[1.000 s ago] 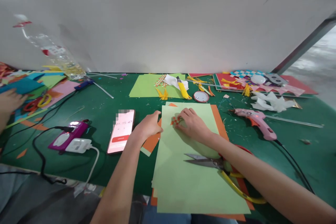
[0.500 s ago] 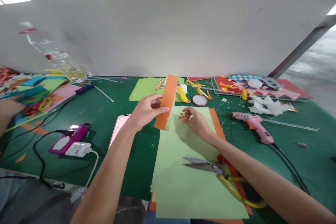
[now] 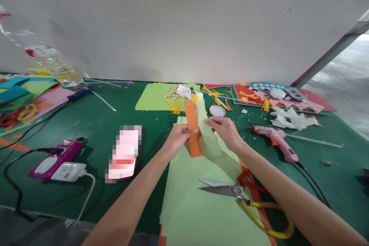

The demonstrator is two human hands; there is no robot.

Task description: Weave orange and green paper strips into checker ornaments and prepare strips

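Note:
My left hand (image 3: 177,138) is closed on an orange paper strip (image 3: 193,130), held upright above the table. My right hand (image 3: 225,130) pinches a pale green paper strip (image 3: 208,134) right beside the orange one. Both strips hang over a large light green sheet (image 3: 201,203) that lies on orange paper. Scissors with yellow handles (image 3: 245,200) rest open on that sheet, near my right forearm.
A phone (image 3: 123,153) lies left of the sheet, with a purple power strip and white charger (image 3: 56,159) further left. A pink glue gun (image 3: 273,140) lies to the right. Paper scraps, tassels and woven pieces crowd the back edge by the white board; a plastic bottle (image 3: 43,55) stands far left.
My left hand picked the orange strip up from beside the sheet and brought it to the centre. My right hand left the small woven piece and now holds a green strip.

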